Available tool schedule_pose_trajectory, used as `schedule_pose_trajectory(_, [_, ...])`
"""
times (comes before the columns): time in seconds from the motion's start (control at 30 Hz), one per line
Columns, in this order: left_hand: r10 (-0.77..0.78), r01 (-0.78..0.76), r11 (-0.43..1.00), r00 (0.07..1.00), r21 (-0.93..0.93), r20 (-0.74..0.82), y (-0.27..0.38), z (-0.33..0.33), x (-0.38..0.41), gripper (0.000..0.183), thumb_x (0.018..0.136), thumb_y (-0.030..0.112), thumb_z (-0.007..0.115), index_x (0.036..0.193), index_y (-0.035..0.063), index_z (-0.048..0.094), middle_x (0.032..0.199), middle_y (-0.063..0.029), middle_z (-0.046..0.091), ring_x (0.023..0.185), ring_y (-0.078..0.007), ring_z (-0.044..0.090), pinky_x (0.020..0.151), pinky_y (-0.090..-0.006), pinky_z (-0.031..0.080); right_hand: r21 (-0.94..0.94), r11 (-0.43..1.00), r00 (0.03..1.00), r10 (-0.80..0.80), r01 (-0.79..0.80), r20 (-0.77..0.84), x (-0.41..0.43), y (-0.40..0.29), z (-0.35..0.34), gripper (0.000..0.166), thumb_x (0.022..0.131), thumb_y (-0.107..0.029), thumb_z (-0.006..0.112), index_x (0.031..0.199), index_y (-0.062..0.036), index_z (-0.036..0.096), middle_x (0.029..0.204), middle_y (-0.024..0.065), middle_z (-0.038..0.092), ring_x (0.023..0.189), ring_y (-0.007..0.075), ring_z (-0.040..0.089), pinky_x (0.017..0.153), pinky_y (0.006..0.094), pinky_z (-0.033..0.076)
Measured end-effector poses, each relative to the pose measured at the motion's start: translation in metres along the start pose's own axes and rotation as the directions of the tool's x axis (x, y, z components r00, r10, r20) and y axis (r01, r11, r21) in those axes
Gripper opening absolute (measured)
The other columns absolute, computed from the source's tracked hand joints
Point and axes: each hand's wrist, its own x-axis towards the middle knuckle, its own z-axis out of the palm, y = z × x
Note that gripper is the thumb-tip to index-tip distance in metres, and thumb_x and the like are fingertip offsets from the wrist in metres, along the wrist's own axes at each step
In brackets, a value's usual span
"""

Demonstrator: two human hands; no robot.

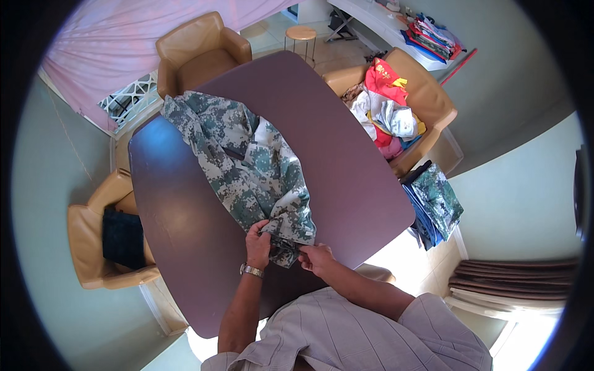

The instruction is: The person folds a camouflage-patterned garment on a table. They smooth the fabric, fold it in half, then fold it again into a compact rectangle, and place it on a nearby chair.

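Camouflage trousers [264, 171] in green, grey and white lie across the dark purple-brown table [343, 185], their waist end towards me and the legs stretching to the far left edge. My left hand [258, 246], with a metal watch at the wrist, pinches the near end of the cloth between thumb and fingers. On the other side of that end, my right hand [316, 258] grips its edge near a small white tag. Between the hands the fabric is bunched, and some fingertips are hidden by it.
A tan armchair [429, 97] at the right holds a heap of mixed clothes [394, 120]. Folded garments [434, 204] are stacked beside the table's right edge. Another armchair [83, 246] at the left bears a dark folded cloth [123, 239]. A third armchair [204, 55] stands beyond.
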Motion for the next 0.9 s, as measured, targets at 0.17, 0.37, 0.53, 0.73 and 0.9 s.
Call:
schedule_pose_trajectory(0.17, [-0.008,0.008,1.0,1.0,-0.005,0.003,0.002,0.002,-0.001,0.032,0.088,0.0,0.052,0.118,0.005,0.063,0.092,-0.0032,0.067,0.064,-0.0078,0.059,0.05,-0.0233,0.05,-0.009,0.999,0.998,-0.052,0.052,-0.048,0.006,0.007,-0.002,0.019,0.086,0.0,0.07,0.097,-0.0078,0.057,0.075,0.0013,0.058,0.054,0.0114,0.054,0.046,0.0316,0.046])
schedule_pose_trajectory(0.37, [-0.005,0.004,0.994,1.0,-0.105,-0.009,0.016,0.009,-0.012,0.035,0.087,-0.004,0.05,0.119,0.0043,0.062,0.09,-0.0028,0.066,0.064,-0.0061,0.057,0.051,-0.0204,0.047,0.125,0.991,0.989,0.029,-0.047,0.143,0.0,-0.002,-0.014,0.02,0.086,0.0,0.071,0.097,-0.0112,0.058,0.074,0.0003,0.057,0.056,0.0109,0.052,0.056,0.0355,0.049])
schedule_pose_trajectory(0.53, [0.087,-0.071,0.965,0.995,-0.253,0.056,0.03,0.014,-0.017,0.037,0.086,-0.007,0.051,0.12,0.0032,0.061,0.093,-0.0022,0.066,0.066,-0.0044,0.056,0.053,-0.0183,0.043,0.133,0.985,0.984,0.093,-0.114,0.151,-0.015,-0.013,-0.014,0.015,0.091,-0.002,0.066,0.099,-0.0115,0.057,0.076,0.0017,0.057,0.06,0.0128,0.054,0.061,0.0398,0.054])
schedule_pose_trajectory(0.73, [0.213,-0.201,0.971,0.974,-0.13,0.08,0.042,0.018,-0.019,0.036,0.085,-0.009,0.052,0.118,0.0021,0.062,0.102,-0.0026,0.066,0.079,-0.0058,0.058,0.067,-0.0201,0.047,0.086,0.983,0.953,0.132,-0.16,0.274,-0.02,-0.016,-0.02,0.011,0.097,-0.012,0.062,0.106,-0.0125,0.055,0.079,0.0032,0.058,0.062,0.0144,0.056,0.066,0.0456,0.058])
schedule_pose_trajectory(0.9, [0.241,-0.232,0.969,0.963,-0.082,0.118,0.049,0.018,-0.027,0.037,0.085,-0.009,0.052,0.118,0.0013,0.063,0.107,-0.0032,0.065,0.088,-0.0081,0.059,0.078,-0.0221,0.049,0.015,0.981,0.949,0.184,-0.195,0.255,-0.031,-0.012,-0.021,0.018,0.102,-0.017,0.054,0.119,-0.014,0.051,0.091,0.0063,0.062,0.073,0.0212,0.064,0.074,0.0529,0.06])
